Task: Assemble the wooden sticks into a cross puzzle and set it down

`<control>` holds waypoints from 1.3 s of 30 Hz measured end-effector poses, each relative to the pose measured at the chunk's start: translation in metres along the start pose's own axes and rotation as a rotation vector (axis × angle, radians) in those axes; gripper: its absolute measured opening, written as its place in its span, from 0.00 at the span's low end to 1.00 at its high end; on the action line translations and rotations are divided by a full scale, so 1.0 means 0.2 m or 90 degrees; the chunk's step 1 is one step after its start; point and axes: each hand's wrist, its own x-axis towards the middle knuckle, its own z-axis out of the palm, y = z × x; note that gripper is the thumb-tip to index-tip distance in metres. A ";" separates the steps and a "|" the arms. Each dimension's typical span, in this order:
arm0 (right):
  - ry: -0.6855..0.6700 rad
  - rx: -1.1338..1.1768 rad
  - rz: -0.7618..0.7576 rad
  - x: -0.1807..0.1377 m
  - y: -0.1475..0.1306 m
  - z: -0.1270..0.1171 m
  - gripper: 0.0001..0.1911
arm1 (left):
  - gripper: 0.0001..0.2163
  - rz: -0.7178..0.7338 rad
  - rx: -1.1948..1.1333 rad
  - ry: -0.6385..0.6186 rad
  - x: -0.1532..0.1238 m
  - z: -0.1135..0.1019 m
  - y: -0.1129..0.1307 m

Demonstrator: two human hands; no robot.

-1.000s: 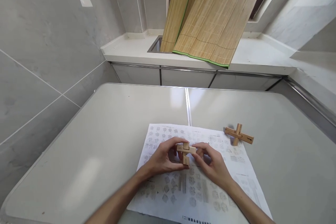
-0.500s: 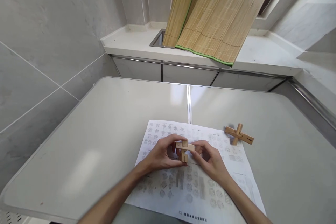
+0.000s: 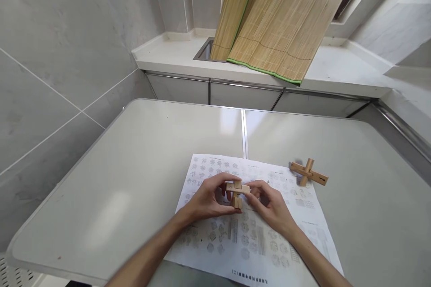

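Note:
A small wooden block puzzle (image 3: 237, 192), a few light bars crossed together, is held just above a printed sheet (image 3: 249, 242). My left hand (image 3: 206, 199) grips it from the left with thumb and fingers. From the right, my right hand (image 3: 272, 206) pinches the same piece, its fingertips on the crossbar. A second wooden cross puzzle (image 3: 308, 173) lies on the table to the right, beyond the sheet's top right corner, apart from both hands.
The grey table (image 3: 128, 179) has a seam down its middle. Behind it runs a white counter (image 3: 175, 56) with a sink, and bamboo mats (image 3: 269, 18) lean over it. Tiled walls stand at the left and right.
The view has shifted slightly. Both hands stay on the puzzle at the same spot on the sheet, and its upright bar looks a little shorter below the crossbar.

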 end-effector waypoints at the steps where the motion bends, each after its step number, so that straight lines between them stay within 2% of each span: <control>1: -0.002 0.000 -0.002 0.00 0.00 0.00 0.16 | 0.28 0.005 0.006 0.002 0.00 0.00 0.00; 9: -0.001 -0.004 0.002 0.01 0.01 -0.01 0.20 | 0.30 0.022 0.072 0.049 -0.03 -0.01 0.02; 14: -0.034 -0.099 -0.060 -0.01 0.00 0.00 0.19 | 0.31 -0.032 0.100 0.132 -0.14 -0.01 0.05; 17: -0.042 -0.194 -0.115 -0.03 -0.01 0.02 0.26 | 0.31 -0.083 0.089 0.155 -0.24 -0.01 0.08; 21: -0.045 -0.281 -0.130 -0.03 -0.02 0.07 0.38 | 0.29 -0.140 0.098 0.184 -0.34 0.02 0.10; 24: -0.046 -0.290 -0.140 -0.02 -0.03 0.09 0.35 | 0.30 -0.162 0.089 0.191 -0.39 0.04 0.12; 27: -0.067 -0.228 -0.142 -0.02 -0.04 0.06 0.32 | 0.30 -0.179 0.074 0.201 -0.41 0.06 0.13; 31: -0.136 -0.037 -0.032 -0.02 -0.07 -0.01 0.33 | 0.32 -0.210 0.018 0.201 -0.44 0.09 0.14; 35: -0.252 0.225 0.041 -0.01 -0.07 -0.06 0.34 | 0.33 -0.223 -0.072 0.193 -0.47 0.14 0.14; 39: -0.375 0.391 0.077 0.01 -0.04 -0.04 0.33 | 0.34 -0.216 -0.109 0.213 -0.49 0.19 0.13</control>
